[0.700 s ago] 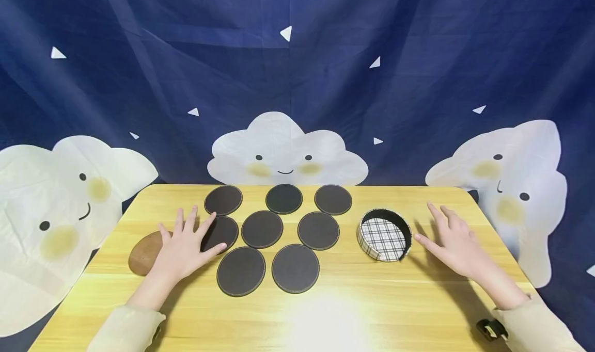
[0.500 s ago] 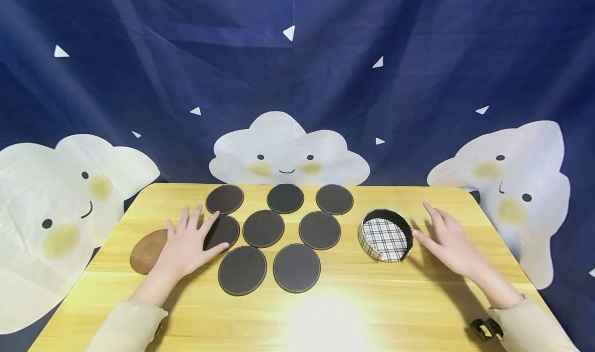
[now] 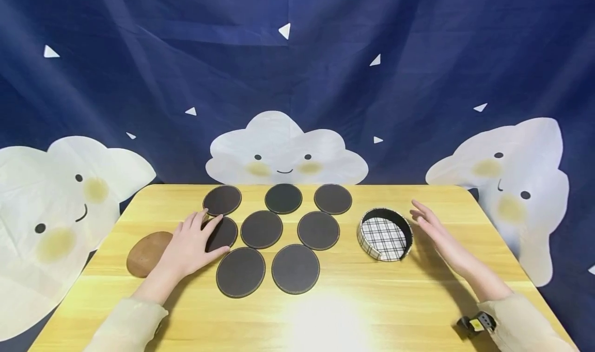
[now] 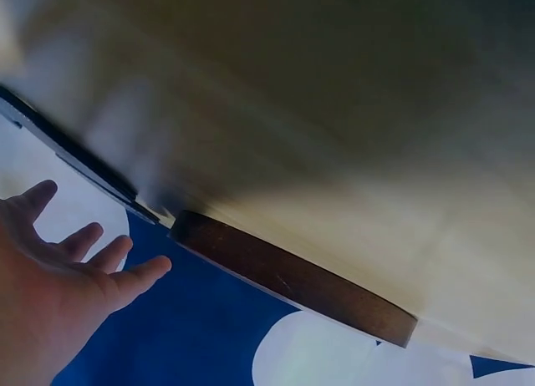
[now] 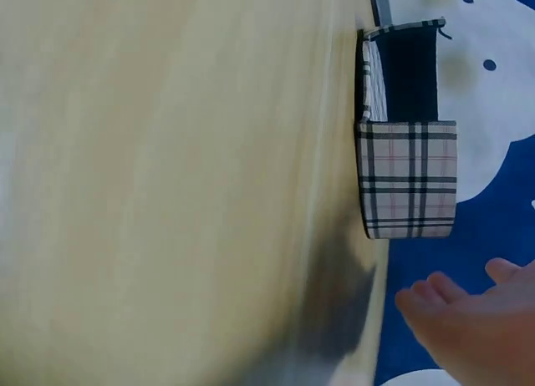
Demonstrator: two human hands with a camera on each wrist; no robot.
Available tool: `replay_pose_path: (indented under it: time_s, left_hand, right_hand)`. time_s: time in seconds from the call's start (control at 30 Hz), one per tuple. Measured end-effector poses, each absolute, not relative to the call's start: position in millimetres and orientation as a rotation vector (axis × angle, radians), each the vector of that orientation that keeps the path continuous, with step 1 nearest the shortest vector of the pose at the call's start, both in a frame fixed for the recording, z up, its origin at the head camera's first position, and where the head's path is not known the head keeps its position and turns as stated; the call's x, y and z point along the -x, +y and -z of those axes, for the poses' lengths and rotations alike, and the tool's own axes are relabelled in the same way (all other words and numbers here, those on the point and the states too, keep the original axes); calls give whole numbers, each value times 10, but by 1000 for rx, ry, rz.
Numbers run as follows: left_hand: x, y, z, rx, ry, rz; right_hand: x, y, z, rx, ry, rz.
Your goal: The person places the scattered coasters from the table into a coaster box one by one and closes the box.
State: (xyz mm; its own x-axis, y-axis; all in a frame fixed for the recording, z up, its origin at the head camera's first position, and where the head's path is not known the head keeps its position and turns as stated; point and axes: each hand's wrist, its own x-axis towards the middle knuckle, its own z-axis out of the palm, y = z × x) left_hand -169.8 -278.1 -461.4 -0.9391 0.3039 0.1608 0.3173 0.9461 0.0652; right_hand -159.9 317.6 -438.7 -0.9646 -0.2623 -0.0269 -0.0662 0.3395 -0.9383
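My left hand (image 3: 186, 246) hovers with spread fingers over a dark round coaster (image 3: 222, 233) at the left of a group. Its fingers hide part of that coaster's edge; in the left wrist view the hand (image 4: 58, 286) is apart from the tabletop and holds nothing. Beside its wrist lies a thick brown disc (image 3: 147, 253), whose side (image 4: 292, 277) shows in the left wrist view. My right hand (image 3: 441, 238) is just right of a round plaid coaster holder (image 3: 385, 236) with a gap in its front wall. Fingers extended, it is apart from the holder (image 5: 410, 181).
Several more dark coasters lie flat and close together, such as one at the front (image 3: 295, 269) and one at the back right (image 3: 332, 199). The wooden table (image 3: 400, 310) ends at a blue cloud-printed curtain (image 3: 325, 83).
My left hand has lowered slightly towards the left coaster, its fingers drawing closer together. My right hand has turned more edge-on and moved slightly left, nearer the holder. The coasters stay put.
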Motion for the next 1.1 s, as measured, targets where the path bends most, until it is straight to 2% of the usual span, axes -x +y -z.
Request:
replay_pose_path:
  time_s: [0.2, 0.37, 0.73, 1.1]
  left_hand:
    - [1700, -2758, 4642, 508, -2947, 156]
    - [1705, -2733, 4643, 498, -2969, 168]
    - [1746, -2718, 4669, 513, -3016, 156]
    - [1783, -2702, 4639, 537, -2995, 195]
  right_hand:
    - [1674, 3225, 4582, 534, 2071, 2050]
    - [1694, 3244, 4662, 673, 1850, 2145]
    - [1683, 3240, 4749, 532, 1970, 2045]
    - [1659, 3216, 4794, 598, 1975, 2037]
